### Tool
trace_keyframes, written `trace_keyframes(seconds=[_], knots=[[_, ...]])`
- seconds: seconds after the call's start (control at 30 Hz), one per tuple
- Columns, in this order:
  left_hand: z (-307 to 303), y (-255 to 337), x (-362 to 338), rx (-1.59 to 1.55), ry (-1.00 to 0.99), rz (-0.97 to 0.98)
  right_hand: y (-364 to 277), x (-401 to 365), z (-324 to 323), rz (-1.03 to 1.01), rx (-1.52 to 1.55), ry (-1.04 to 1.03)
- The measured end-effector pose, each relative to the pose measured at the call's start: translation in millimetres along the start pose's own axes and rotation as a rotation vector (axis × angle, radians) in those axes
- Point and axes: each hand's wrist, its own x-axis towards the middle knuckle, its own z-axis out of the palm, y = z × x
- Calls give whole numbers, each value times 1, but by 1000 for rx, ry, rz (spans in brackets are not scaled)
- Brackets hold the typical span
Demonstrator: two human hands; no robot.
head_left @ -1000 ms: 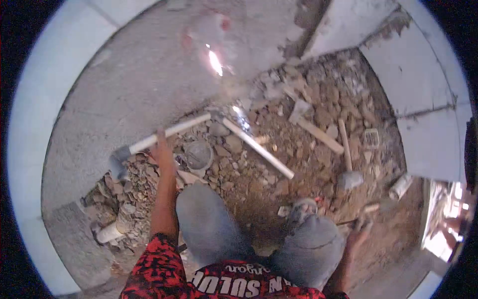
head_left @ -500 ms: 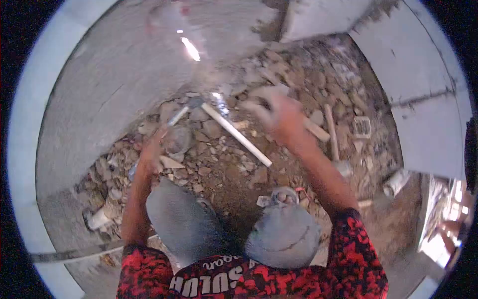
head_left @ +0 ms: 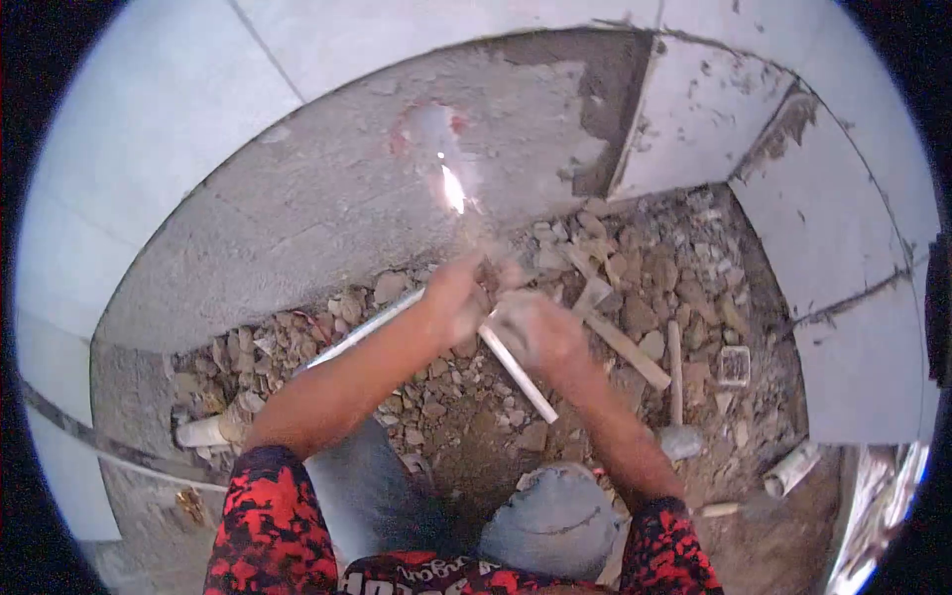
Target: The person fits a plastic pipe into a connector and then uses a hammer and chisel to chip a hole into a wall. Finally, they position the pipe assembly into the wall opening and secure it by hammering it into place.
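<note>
My left hand is closed around the joint end of a white pipe that slants down to the left behind my forearm. My right hand, blurred, is curled close beside it; whatever its fingers hold is hidden. From between the hands a second white pipe runs down to the right over the rubble. The joint of the pipes is mostly covered by my fingers. Just above the hands, a bright, flame-like glow shows in front of the rough wall.
Stones and rubble cover the ground along the wall. To the right lie a hammer, a mallet, a square drain grate and a short white pipe piece. Another pipe stub lies at left. Pale tiles line the wall.
My hands, apart before, have come together at the pipe joint. The right hand moved inward from above the hammer; the left moved up along the pipe. The view has tilted upward.
</note>
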Motion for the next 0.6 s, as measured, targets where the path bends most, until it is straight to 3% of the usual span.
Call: trace_keyframes(seconds=[0.03, 0.07, 0.13, 0.2, 0.27, 0.37, 0.43, 0.57, 0.6], knots=[[-34, -12, 52, -201, -198, -11, -1, 0, 3, 25, 175, -71], [-34, -2, 54, -212, -192, 12, 1, -6, 3, 2, 186, -77], [-31, 22, 54, -134, -179, 172, 23, -33, -1, 433, 69, -185], [-23, 44, 41, -91, -199, 244, 73, -102, 6, 746, -318, -270], [-19, 57, 40, -50, -225, 295, 122, -195, 6, 909, -663, -809], [-12, 68, 45, -165, -236, 336, 143, -240, -3, 849, -721, -750], [-5, 68, 41, -188, -271, 396, 159, -255, -3, 868, -715, -1001], [1, 72, 35, -168, -299, 446, 146, -242, -5, 976, -579, -1068], [2, 74, 33, -148, -274, 442, 130, -233, -4, 1083, -485, -839]])
